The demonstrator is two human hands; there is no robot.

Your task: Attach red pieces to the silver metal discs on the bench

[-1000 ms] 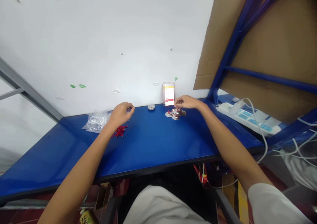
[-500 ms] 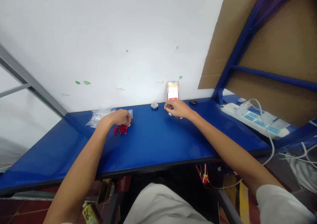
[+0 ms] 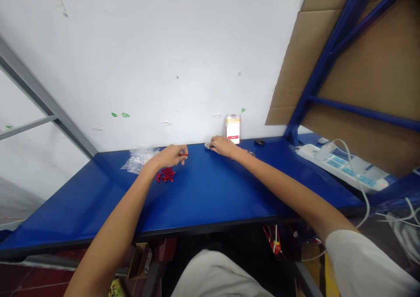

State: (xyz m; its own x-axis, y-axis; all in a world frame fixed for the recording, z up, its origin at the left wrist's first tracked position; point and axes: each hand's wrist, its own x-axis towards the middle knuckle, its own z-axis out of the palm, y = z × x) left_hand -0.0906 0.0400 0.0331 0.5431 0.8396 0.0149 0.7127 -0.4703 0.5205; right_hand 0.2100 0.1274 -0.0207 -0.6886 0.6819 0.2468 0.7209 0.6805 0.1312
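White wall [image 3: 197, 34], dotted with small green scraps [image 3: 125, 115], was seen behind a blue worktop [image 3: 210, 196], which was bordered on the right by a blue metal frame [image 3: 323, 61] backed with cardboard [image 3: 292, 69]. Between the fingertips of the left hand [image 3: 172, 155], a short red cord [image 3: 184, 155] was pinched just above the worktop, so that this grip was closed narrowly on it. Just below that hand, a small pile of red cords [image 3: 166, 174] was spread on the worktop, and a crumpled clear plastic bag [image 3: 139, 158] was laid to its left, near the wall. By the right hand [image 3: 223, 146], a round silver disc [image 3: 207, 145] near the wall was reached, its right side covered by the fingers; whether it was gripped or only touched could not be told. Shiny metal pieces [image 3: 251, 153] were mostly hidden behind the right wrist. Against the wall, beyond that hand, a phone [image 3: 233, 133] was propped upright with its screen lit, and a small black object [image 3: 260, 142] was placed to its right. Farther right, a white power strip [image 3: 341, 168] was set on the worktop, with a white cable [image 3: 356, 170] looped over its front.
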